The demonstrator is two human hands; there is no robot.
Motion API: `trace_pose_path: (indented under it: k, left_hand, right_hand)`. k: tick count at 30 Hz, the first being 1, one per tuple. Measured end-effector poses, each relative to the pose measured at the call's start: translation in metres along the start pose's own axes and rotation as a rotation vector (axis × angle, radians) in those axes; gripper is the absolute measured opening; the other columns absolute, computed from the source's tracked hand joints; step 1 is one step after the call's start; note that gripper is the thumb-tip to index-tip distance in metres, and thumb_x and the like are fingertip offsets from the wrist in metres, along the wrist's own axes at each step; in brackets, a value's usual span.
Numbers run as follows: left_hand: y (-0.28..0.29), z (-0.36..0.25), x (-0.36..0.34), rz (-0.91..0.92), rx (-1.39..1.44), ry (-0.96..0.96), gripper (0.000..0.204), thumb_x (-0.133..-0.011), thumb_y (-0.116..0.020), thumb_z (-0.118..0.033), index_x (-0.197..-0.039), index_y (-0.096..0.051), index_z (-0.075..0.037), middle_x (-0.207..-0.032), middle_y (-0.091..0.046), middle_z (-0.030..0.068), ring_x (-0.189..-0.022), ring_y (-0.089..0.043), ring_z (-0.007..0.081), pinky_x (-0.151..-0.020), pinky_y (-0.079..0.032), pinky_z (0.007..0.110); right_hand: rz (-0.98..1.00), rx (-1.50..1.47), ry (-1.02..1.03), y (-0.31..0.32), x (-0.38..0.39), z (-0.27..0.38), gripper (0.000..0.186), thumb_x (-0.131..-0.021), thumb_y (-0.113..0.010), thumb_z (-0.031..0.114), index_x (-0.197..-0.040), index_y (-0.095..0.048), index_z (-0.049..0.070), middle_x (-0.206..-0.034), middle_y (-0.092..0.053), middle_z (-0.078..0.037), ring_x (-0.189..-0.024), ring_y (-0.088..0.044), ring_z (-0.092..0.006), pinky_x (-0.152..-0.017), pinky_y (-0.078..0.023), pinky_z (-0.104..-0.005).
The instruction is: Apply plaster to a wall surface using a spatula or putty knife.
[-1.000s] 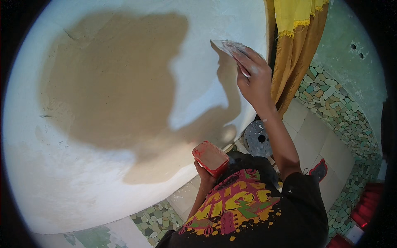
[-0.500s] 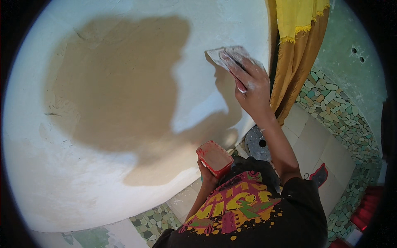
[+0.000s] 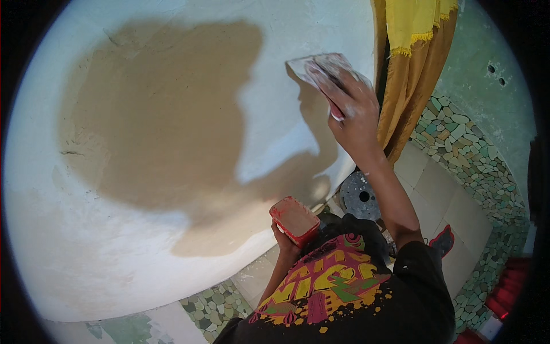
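My right hand (image 3: 358,120) is closed round a putty knife (image 3: 329,60) with a wide blade smeared with pale filler. Its blade lies against or very close to the white curved wall (image 3: 318,31), near the wall's right edge; actual contact is hard to make out. White smears mark my fingers. Lower down, close to my chest, my left hand (image 3: 285,242) grips a red rectangular tub (image 3: 303,239) from its left side. Pinkish-beige filler (image 3: 295,217) shows in the tub, and more is crusted on its rim.
My shadow covers much of the wall. A gold curtain (image 3: 421,86) with a yellow fringed cloth (image 3: 407,26) hangs beside its right edge. Below stand a round grey speckled object (image 3: 356,198) and, on the tiled floor (image 3: 435,183), a red-edged dark item (image 3: 442,241). Pebble mosaic (image 3: 458,137) borders the tiles.
My right hand and the putty knife have shifted slightly up and to the right along the wall. The tub in my left hand has barely moved, a touch to the left.
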State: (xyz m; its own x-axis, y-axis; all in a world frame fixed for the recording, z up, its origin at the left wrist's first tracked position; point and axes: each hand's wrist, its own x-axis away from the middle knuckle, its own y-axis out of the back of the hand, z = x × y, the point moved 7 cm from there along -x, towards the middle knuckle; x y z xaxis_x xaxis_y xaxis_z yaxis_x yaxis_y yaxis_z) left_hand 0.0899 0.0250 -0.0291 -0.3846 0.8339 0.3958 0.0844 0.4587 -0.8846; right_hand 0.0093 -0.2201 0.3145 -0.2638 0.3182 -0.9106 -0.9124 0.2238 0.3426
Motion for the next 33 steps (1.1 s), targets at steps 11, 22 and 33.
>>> trace_pose_path:
  k: [11,22,33]
  left_hand:
    - [0.006,0.001,0.001,-0.054,0.061,-0.070,0.061,-0.099,-0.037,-0.052,-0.139,-0.053,-0.010,-0.132,-0.063,0.0123,-0.121,-0.061,0.0328,-0.104,-0.049,0.055]
    - [0.006,-0.002,0.003,-0.033,0.025,-0.073,0.060,-0.099,-0.041,-0.052,-0.139,-0.052,-0.009,-0.132,-0.063,0.0131,-0.122,-0.060,0.0333,-0.105,-0.048,0.054]
    - [-0.003,-0.001,0.000,-0.060,0.021,-0.040,0.059,-0.098,-0.041,-0.049,-0.138,-0.052,-0.008,-0.129,-0.064,0.0139,-0.120,-0.061,0.0333,-0.104,-0.048,0.054]
  right_hand:
    - [0.063,0.238,0.342,0.003,0.014,-0.042,0.055,-0.067,-0.080,0.012,-0.120,-0.072,0.023,-0.128,-0.064,-0.004,-0.109,-0.064,-0.0256,-0.101,-0.048,-0.0485]
    - [0.253,0.318,0.561,-0.015,0.009,-0.065,0.054,-0.069,-0.079,0.022,-0.122,-0.070,0.020,-0.140,-0.057,0.002,-0.130,-0.053,-0.0226,-0.105,-0.046,-0.0461]
    - [0.094,0.257,0.528,-0.008,-0.008,-0.022,0.053,-0.068,-0.078,0.021,-0.120,-0.070,0.020,-0.136,-0.060,0.000,-0.125,-0.057,-0.0227,-0.103,-0.047,-0.0450]
